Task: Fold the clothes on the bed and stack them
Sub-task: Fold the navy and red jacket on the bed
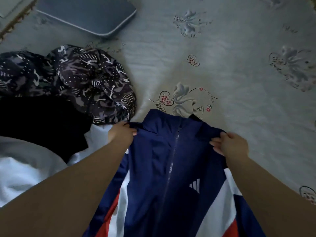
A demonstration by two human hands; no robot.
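So we've got the jacket [164,168] pinched at both shoulders, left hand [120,134] and right hand [230,145] apart, over the bed [222,65]. Best lay it flat, zipper down, before folding sleeves in.

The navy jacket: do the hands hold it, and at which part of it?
Yes. The left hand and the right hand each grip the navy jacket at a shoulder, on either side of the collar.

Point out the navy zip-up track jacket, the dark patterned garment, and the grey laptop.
Navy zip-up track jacket [159,151]: head view, chest panel left of the zip.
Dark patterned garment [89,79]: head view, middle of the crumpled heap.
Grey laptop [89,12]: head view, closed lid.
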